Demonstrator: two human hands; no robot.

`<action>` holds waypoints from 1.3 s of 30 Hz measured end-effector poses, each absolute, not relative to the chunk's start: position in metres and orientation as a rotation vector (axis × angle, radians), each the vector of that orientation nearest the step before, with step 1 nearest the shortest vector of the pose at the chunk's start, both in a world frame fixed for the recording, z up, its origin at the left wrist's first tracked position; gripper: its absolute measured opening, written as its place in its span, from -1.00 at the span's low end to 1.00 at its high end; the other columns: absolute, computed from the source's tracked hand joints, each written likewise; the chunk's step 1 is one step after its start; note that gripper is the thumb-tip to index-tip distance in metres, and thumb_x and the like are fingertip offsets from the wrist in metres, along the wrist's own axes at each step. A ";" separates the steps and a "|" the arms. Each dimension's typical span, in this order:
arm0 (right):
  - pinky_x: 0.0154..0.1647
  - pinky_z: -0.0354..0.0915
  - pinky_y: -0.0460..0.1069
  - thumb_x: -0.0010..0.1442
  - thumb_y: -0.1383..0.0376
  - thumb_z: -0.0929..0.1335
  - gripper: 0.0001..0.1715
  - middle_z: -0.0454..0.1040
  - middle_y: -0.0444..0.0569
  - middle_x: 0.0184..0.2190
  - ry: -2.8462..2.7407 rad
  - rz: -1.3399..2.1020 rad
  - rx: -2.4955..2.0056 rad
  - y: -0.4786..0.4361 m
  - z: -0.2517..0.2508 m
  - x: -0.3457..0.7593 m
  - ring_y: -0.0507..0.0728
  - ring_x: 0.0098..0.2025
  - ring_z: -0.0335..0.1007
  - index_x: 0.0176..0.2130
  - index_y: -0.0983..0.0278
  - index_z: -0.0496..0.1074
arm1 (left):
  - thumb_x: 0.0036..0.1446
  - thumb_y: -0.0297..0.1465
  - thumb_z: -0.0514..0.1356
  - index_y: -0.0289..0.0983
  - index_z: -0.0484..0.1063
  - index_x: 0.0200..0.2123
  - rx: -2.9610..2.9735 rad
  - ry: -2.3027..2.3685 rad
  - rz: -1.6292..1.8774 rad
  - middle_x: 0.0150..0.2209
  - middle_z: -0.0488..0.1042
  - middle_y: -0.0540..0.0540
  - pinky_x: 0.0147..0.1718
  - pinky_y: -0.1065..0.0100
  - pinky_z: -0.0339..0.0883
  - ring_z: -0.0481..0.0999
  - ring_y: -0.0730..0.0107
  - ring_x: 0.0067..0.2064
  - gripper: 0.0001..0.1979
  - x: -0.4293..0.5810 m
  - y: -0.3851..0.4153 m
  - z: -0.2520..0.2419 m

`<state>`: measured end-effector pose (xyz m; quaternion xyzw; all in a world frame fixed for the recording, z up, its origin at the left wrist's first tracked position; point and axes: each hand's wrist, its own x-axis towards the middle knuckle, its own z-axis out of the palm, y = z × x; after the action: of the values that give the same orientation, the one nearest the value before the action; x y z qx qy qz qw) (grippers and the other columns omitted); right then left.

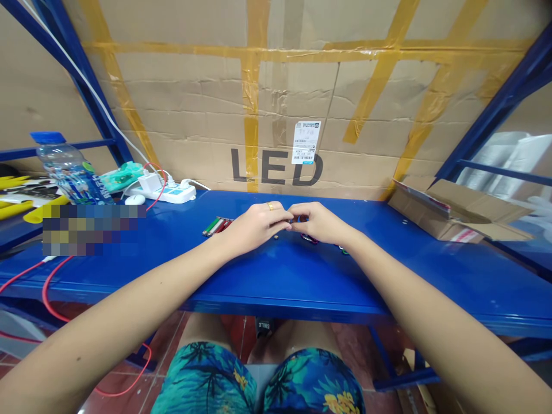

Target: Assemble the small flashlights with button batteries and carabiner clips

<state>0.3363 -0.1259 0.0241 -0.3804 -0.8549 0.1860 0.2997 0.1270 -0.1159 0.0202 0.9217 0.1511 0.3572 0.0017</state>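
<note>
My left hand (pixel 259 225), with a gold ring (pixel 270 206) on one finger, meets my right hand (pixel 319 221) above the middle of the blue table. The fingertips of both are closed together on a small dark thing, mostly hidden by the fingers. Beside my left hand lies a row of slim green, silver and red metal-looking pieces (pixel 215 226), partly covered by it. A tiny brownish bit (pixel 276 237) rests on the table below the fingertips. Under my right hand and wrist, a purplish shiny piece (pixel 308 238) and a green one (pixel 344 250) show in part.
A water bottle (pixel 71 169) and a white power strip (pixel 172 192) with red and white cables stand at the left of the blue table (pixel 276 282). An opened cardboard box (pixel 444 215) sits at the right. A large carton (pixel 194 121) marked LED closes off the back.
</note>
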 end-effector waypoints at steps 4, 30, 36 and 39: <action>-0.33 0.16 -0.05 0.13 0.25 0.38 -0.85 0.43 -0.13 -0.47 -2.239 0.525 -1.025 -0.126 0.024 0.336 0.05 -0.38 0.27 -0.40 0.29 0.49 | 0.32 -0.37 0.15 -0.27 0.52 -0.14 2.883 0.496 1.127 -0.27 0.53 -0.12 -0.18 0.33 0.40 0.51 0.36 -0.21 -0.83 0.128 -0.116 0.020; -0.23 0.32 0.02 -0.02 0.28 0.46 -0.84 0.55 -0.08 -0.40 -1.982 0.860 -0.988 -0.122 0.023 0.335 0.10 -0.33 0.43 -0.35 0.28 0.56 | 0.21 -0.42 0.15 -0.25 0.32 -0.23 2.738 0.817 1.036 -0.36 0.44 -0.01 -0.38 0.36 0.25 0.41 0.41 -0.38 -0.94 0.123 -0.123 0.026; -0.21 0.35 0.03 -0.01 0.30 0.45 -0.86 0.58 -0.06 -0.36 -2.031 0.791 -1.053 -0.119 0.022 0.339 0.10 -0.31 0.46 -0.34 0.25 0.58 | 0.22 -0.43 0.08 -0.26 0.47 -0.20 2.988 0.924 0.537 -0.20 0.50 -0.14 -0.23 0.25 0.30 0.50 0.21 -0.20 -0.82 0.121 -0.117 0.023; -0.26 0.32 0.01 0.02 0.30 0.43 -0.85 0.57 -0.07 -0.38 -2.066 0.749 -1.095 -0.119 0.021 0.340 0.09 -0.34 0.43 -0.32 0.25 0.58 | 0.23 -0.40 0.08 -0.25 0.51 -0.17 3.006 0.965 0.353 -0.16 0.50 -0.17 -0.25 0.25 0.30 0.51 0.16 -0.18 -0.79 0.121 -0.115 0.018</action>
<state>0.3402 -0.1186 0.0214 -0.4200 -0.7924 0.2872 0.3366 0.1215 -0.1150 0.0181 0.9461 0.3037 0.1110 -0.0176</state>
